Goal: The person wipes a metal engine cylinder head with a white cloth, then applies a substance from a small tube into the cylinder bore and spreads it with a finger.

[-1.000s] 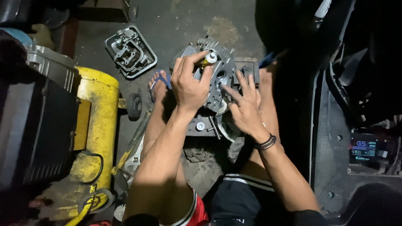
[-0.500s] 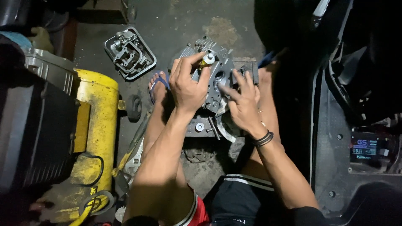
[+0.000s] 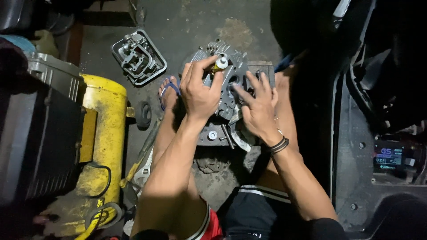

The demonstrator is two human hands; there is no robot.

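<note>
A grey metal engine cylinder head [image 3: 231,73] rests on a wooden block between my legs on the concrete floor. My left hand [image 3: 201,91] grips a small tool with a yellow handle and a white tip [image 3: 219,64], pressed onto the top of the head. My right hand [image 3: 259,106], a dark band on its wrist, lies with fingers spread against the right side of the head and steadies it. The part of the head under both hands is hidden.
A grey metal cover with parts in it [image 3: 138,56] lies at the upper left. A yellow air compressor tank [image 3: 100,146] with a small wheel stands at left. A dark vehicle body with a small battery [image 3: 390,156] fills the right. Tools [image 3: 144,153] lie beside my left leg.
My right hand has shifted slightly upward on the head and its fingers have drawn closer together. My left hand stays on the yellow tool.
</note>
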